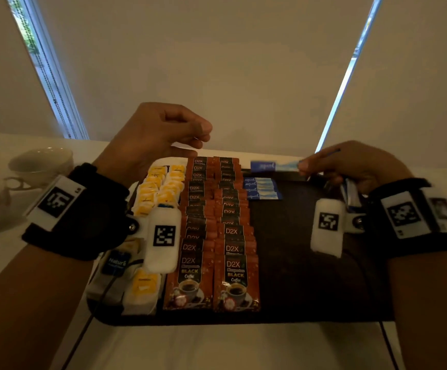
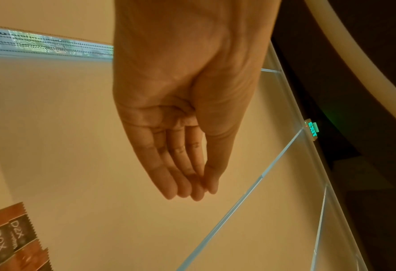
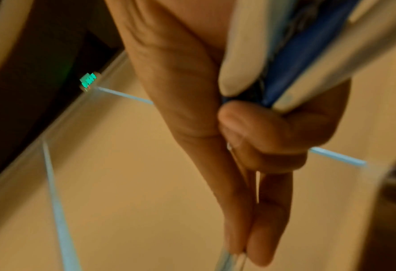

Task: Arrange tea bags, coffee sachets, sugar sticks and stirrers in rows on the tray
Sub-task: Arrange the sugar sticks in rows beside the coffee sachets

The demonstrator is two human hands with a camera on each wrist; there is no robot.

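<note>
head view: the right hand [image 1: 350, 166] pinches a blue sugar stick [image 1: 273, 166] at its fingertips and grips a bundle of sticks [image 1: 350, 196] in the palm, over the dark tray [image 1: 310, 263]. four sugar sticks [image 1: 262, 188] lie just below the pinched one, beside the coffee sachets [image 1: 217, 236] and tea bags [image 1: 161, 188]. the left hand [image 1: 158, 134] hovers, holding nothing.

left wrist view: its fingers [image 2: 180, 174] hang straight and relaxed, released.

right wrist view: curled fingers [image 3: 261, 132] clamp the bundle.

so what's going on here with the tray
A person is filling a dark tray. Tea bags and two rows of coffee sachets already lie on its left side, with a few blue sugar sticks beside them. The right hand pinches another stick and holds a bundle. The left hand hovers, holding nothing.
</note>
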